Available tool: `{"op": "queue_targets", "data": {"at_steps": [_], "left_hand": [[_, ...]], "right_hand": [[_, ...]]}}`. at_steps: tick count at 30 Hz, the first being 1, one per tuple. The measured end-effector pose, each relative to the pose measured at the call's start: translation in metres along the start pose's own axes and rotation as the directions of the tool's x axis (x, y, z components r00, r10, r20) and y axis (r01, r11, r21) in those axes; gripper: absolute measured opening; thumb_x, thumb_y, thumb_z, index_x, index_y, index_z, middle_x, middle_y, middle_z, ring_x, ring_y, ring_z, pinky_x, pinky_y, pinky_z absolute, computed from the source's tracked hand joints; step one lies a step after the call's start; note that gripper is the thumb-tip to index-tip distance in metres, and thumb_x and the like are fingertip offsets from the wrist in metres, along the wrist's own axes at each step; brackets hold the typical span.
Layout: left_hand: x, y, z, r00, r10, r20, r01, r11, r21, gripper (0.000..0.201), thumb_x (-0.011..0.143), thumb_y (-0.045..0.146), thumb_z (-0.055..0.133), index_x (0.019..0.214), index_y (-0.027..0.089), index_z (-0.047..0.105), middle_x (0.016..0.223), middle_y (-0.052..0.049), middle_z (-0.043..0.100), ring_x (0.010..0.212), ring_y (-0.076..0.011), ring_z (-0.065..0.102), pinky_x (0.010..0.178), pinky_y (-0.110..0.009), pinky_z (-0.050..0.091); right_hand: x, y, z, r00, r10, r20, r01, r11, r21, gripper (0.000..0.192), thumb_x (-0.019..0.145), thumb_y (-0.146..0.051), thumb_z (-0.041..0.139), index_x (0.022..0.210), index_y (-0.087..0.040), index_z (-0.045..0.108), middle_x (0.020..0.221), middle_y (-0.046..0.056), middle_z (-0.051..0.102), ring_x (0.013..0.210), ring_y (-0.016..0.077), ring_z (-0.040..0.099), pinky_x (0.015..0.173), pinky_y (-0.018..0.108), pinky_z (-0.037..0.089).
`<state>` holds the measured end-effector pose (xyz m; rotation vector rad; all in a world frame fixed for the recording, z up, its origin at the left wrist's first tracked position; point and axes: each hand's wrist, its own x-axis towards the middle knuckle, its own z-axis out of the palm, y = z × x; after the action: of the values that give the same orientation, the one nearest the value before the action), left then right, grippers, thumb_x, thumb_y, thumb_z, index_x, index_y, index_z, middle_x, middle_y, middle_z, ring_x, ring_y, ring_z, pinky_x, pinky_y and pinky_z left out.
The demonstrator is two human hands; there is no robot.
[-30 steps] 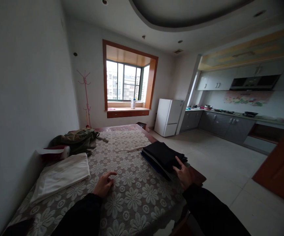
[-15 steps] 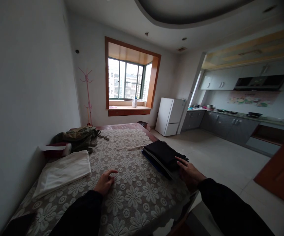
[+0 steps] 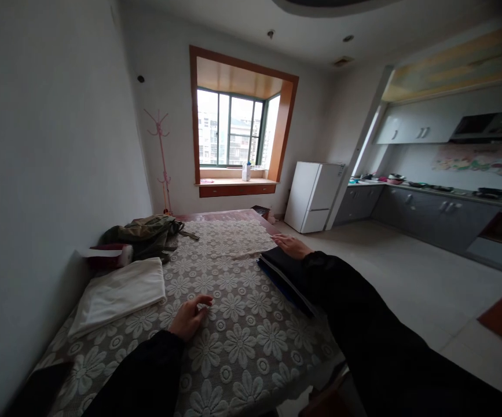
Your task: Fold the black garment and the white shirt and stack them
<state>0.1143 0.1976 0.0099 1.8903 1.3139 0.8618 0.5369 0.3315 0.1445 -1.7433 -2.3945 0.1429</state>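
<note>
My right grip (image 3: 293, 247) lies spread over folded dark clothes (image 3: 286, 279) near the surface's (image 3: 220, 216) right edge; my left grip (image 3: 191, 317) curls loosely.

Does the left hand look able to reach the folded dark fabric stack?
Probably yes: only white-flowered grey tablecloth separates the left hand from the folded dark fabric stack, which the black right sleeve partly covers.

White fridge (image 3: 305, 194) near wood-framed window (image 3: 238, 130)

Before me, a table (image 3: 222, 215) wears a flowered tablecloth (image 3: 239, 343). On it lie a green bag (image 3: 146, 233), red packet (image 3: 109, 260), white cloth (image 3: 120, 295) and dark folded pile (image 3: 284, 273).
</note>
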Motion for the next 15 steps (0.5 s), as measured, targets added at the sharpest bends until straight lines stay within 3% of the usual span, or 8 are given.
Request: {"op": "queue_targets", "data": {"at_steps": [4,7,12,15], "left_hand": [[0.0,-0.002,0.0,1.0,-0.003,0.009,0.003,1.0,0.025,0.036,0.088,0.027,0.051,0.117,0.022,0.07,0.112,-0.003,0.079,0.057,-0.0103,0.057,0.065,-0.026,0.049],[-0.001,0.001,0.002,1.0,0.021,-0.008,-0.02,0.998,0.055,0.033,0.089,0.026,0.051,0.115,0.023,0.071,0.11,-0.002,0.08,0.06,-0.0108,0.059,0.068,-0.026,0.051],[-0.003,0.006,0.003,0.991,0.064,-0.118,-0.047,0.989,0.141,0.03,0.092,0.025,0.048,0.108,0.027,0.073,0.111,-0.002,0.078,0.082,-0.015,0.068,0.073,-0.027,0.055],[-0.001,0.002,-0.013,0.964,0.097,-0.248,-0.035,0.97,0.24,0.032,0.093,0.025,0.048,0.114,0.027,0.072,0.118,-0.005,0.075,0.107,-0.0206,0.068,0.088,-0.034,0.057]], "right_hand": [[0.017,0.017,0.051,0.98,0.13,0.15,-0.12,0.99,-0.074,0.06,0.103,-0.046,0.029,0.159,-0.027,0.043,0.168,0.007,0.037,0.158,0.0386,0.02,0.122,0.074,0.009],[0.019,0.031,0.074,0.97,0.142,0.2,-0.119,0.985,-0.124,0.058,0.104,-0.047,0.024,0.157,-0.035,0.045,0.172,0.002,0.028,0.16,0.0365,0.011,0.123,0.072,0.004],[0.016,0.037,0.077,0.972,0.131,0.193,-0.092,0.976,-0.2,0.056,0.105,-0.042,0.022,0.153,-0.035,0.051,0.174,0.001,0.021,0.161,0.0347,0.006,0.123,0.068,0.002],[0.009,0.026,0.064,0.979,0.117,0.167,-0.088,0.981,-0.174,0.052,0.105,-0.038,0.028,0.147,-0.035,0.058,0.172,0.004,0.029,0.16,0.0358,0.012,0.122,0.069,0.006]]}}
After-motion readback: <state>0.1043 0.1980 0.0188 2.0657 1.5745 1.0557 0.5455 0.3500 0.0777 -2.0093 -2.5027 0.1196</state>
